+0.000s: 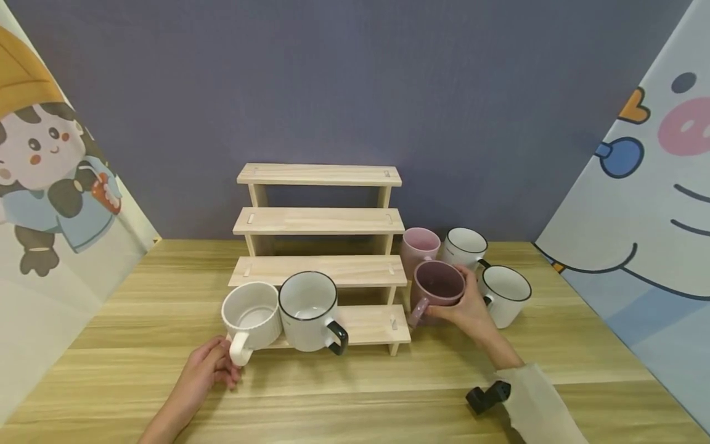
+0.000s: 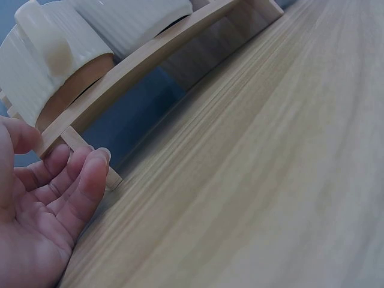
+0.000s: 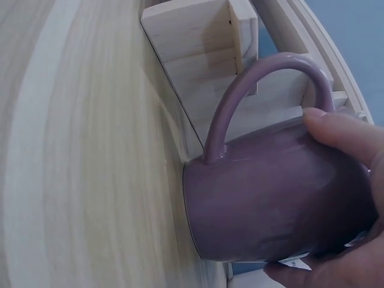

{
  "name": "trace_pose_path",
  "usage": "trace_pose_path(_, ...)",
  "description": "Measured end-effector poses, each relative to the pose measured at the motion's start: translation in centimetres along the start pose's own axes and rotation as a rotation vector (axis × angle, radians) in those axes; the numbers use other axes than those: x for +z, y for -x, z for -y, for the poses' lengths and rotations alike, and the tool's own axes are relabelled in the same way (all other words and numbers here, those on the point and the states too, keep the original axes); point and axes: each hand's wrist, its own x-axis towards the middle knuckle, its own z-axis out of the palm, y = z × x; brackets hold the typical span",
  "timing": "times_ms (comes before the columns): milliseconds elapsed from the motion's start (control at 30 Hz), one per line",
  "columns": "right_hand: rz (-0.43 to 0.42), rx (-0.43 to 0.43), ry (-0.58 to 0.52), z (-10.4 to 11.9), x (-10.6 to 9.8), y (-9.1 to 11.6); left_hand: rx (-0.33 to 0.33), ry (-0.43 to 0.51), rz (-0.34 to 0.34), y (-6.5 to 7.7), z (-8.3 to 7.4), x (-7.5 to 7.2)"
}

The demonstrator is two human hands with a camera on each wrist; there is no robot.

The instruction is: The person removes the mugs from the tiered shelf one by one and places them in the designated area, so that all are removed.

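My right hand (image 1: 468,308) grips a dark purple mug (image 3: 270,192) around its body, thumb near the rim. The mug stands upright at the right end of a wooden stepped shelf (image 1: 316,271), its handle toward the front left. At the shelf's lower left corner, my left hand (image 2: 48,198) holds the bottom board's end, thumb at the edge and fingers curled below beside the leg. On that bottom step sit a white ribbed mug (image 1: 252,314) and, right beside it, a white mug with black rim and handle (image 1: 307,311).
Behind the dark purple mug is a pink mug (image 1: 420,246). Two more white black-rimmed mugs, a rear one (image 1: 465,245) and a front one (image 1: 503,299), stand to the right. A grey-blue wall (image 1: 333,80) rises behind the shelf; printed panels (image 1: 627,203) flank the table.
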Motion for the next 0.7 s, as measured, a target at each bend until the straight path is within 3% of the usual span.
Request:
trace_pose_path(467,0.028,-0.015,0.045,0.3,-0.5,-0.1,0.008,-0.008,-0.016,0.0,-0.1,0.2)
trace_pose_path(700,0.062,-0.029,0.118,1.1,-1.1,0.3,-0.003,-0.019,-0.038,0.1,-0.2,0.2)
